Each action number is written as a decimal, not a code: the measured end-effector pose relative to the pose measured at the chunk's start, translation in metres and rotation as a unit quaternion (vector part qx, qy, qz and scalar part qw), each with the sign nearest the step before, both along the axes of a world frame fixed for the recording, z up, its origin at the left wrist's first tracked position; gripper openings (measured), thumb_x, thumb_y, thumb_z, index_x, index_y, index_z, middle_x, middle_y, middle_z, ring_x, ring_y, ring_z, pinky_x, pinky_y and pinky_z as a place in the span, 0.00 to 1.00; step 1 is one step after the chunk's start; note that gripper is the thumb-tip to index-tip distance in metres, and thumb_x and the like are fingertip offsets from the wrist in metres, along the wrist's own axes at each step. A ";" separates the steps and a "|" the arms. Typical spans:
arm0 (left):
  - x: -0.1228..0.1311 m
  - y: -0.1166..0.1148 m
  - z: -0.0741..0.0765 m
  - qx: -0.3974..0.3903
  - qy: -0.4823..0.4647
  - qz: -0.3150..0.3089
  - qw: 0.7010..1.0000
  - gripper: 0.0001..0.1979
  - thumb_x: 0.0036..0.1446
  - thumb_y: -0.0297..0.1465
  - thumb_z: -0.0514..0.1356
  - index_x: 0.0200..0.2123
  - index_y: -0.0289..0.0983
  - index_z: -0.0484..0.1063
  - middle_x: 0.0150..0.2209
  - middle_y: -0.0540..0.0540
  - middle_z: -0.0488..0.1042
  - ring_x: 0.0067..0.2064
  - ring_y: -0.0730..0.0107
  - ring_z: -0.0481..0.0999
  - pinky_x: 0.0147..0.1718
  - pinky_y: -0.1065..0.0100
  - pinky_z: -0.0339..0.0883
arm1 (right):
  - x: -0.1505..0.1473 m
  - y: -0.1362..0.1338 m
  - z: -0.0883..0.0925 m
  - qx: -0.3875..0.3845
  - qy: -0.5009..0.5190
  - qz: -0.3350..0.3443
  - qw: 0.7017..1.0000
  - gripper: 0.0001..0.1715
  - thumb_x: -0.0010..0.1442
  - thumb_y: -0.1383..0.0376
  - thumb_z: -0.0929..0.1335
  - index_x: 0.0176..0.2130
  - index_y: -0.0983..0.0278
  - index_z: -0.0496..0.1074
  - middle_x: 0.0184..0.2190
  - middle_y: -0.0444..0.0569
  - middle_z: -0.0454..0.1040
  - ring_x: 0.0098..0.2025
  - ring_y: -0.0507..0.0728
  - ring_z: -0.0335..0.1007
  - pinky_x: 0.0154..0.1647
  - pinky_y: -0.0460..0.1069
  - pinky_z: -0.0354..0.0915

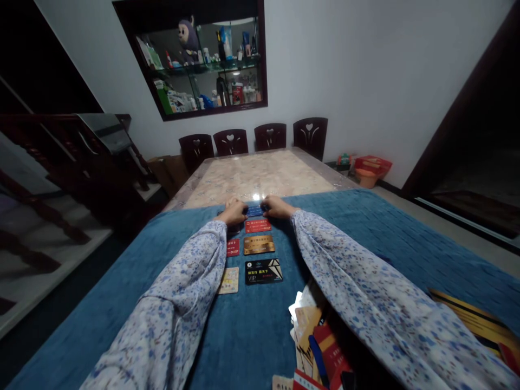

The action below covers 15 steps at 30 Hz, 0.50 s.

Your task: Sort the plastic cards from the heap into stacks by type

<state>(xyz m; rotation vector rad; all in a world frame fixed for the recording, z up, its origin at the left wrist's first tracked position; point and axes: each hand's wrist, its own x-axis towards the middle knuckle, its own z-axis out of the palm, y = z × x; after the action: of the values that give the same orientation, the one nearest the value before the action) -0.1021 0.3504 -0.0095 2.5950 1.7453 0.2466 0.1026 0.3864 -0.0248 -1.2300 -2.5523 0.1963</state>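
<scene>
Both arms reach out over a blue cloth. Between my hands lies a blue card [255, 210], at the far end of a column of cards. My left hand [234, 212] grips its left edge with closed fingers, and my right hand [277, 207] pinches the right edge. Nearer to me in that column are a red card [257, 225], a gold card [259, 245] and a black VIP card [264, 271]. Left of it, partly behind my left sleeve, are a dark red card [233, 247] and a cream card [228, 280].
A loose pile of cards [306, 330] lies under my right forearm, partly hidden. More gold-and-black cards [467, 314] are at the right. The blue cloth [227, 336] covers the near part of the stone-topped table [252, 173]; chairs [270, 136] stand at its far end.
</scene>
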 end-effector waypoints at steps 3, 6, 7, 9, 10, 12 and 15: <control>0.001 0.000 0.000 -0.007 0.005 -0.001 1.000 0.06 0.49 0.28 0.62 0.33 0.38 0.76 0.37 0.42 0.76 0.53 0.48 0.67 0.56 0.47 0.57 | 0.000 0.000 -0.001 -0.002 -0.005 0.001 1.000 0.21 0.52 0.67 0.75 0.47 0.66 0.78 0.45 0.56 0.77 0.48 0.60 0.72 0.50 0.48 0.64; 0.002 0.000 0.002 -0.015 0.013 0.005 1.000 0.08 0.49 0.28 0.62 0.35 0.38 0.77 0.38 0.42 0.76 0.53 0.48 0.66 0.55 0.46 0.57 | 0.000 0.001 -0.002 -0.003 -0.009 0.002 1.000 0.21 0.52 0.67 0.75 0.48 0.67 0.78 0.46 0.56 0.77 0.48 0.60 0.72 0.50 0.47 0.64; 0.002 0.000 0.003 -0.018 0.016 0.007 1.000 0.09 0.49 0.29 0.62 0.36 0.38 0.77 0.38 0.42 0.76 0.54 0.48 0.66 0.55 0.46 0.58 | 0.000 0.001 -0.002 -0.002 -0.010 0.002 1.000 0.22 0.53 0.67 0.75 0.48 0.67 0.78 0.46 0.56 0.77 0.49 0.60 0.72 0.50 0.47 0.64; 0.003 -0.001 0.005 -0.025 0.026 0.011 0.999 0.12 0.50 0.29 0.62 0.39 0.38 0.77 0.39 0.42 0.76 0.54 0.48 0.66 0.55 0.47 0.58 | 0.000 0.001 -0.002 -0.003 -0.013 0.003 1.000 0.22 0.53 0.67 0.75 0.48 0.67 0.78 0.46 0.55 0.78 0.49 0.60 0.72 0.50 0.47 0.64; 0.004 -0.002 0.006 -0.029 0.031 0.013 0.999 0.13 0.50 0.30 0.62 0.41 0.38 0.77 0.40 0.43 0.76 0.54 0.48 0.65 0.55 0.47 0.58 | 0.000 0.001 -0.001 -0.005 -0.015 0.004 1.000 0.22 0.52 0.67 0.75 0.48 0.66 0.78 0.46 0.54 0.78 0.48 0.60 0.73 0.49 0.47 0.64; 0.005 -0.002 0.009 -0.037 0.044 0.017 0.998 0.14 0.50 0.30 0.62 0.43 0.39 0.76 0.41 0.43 0.76 0.55 0.48 0.65 0.56 0.48 0.57 | 0.001 0.002 0.000 -0.009 -0.020 0.009 1.000 0.22 0.53 0.66 0.74 0.49 0.66 0.78 0.45 0.53 0.79 0.47 0.59 0.73 0.48 0.46 0.64; 0.007 -0.003 0.010 -0.046 0.064 0.020 0.997 0.17 0.51 0.28 0.61 0.46 0.39 0.76 0.43 0.42 0.76 0.55 0.48 0.64 0.57 0.48 0.56 | 0.002 0.001 0.002 -0.015 -0.027 0.018 0.999 0.22 0.54 0.66 0.74 0.49 0.66 0.78 0.44 0.52 0.79 0.46 0.59 0.74 0.47 0.46 0.64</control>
<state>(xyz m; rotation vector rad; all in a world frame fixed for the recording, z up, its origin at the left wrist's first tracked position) -0.0947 0.3472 0.0009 2.5652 1.8010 -0.0011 0.1050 0.3876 -0.0225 -1.2164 -2.6279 0.2127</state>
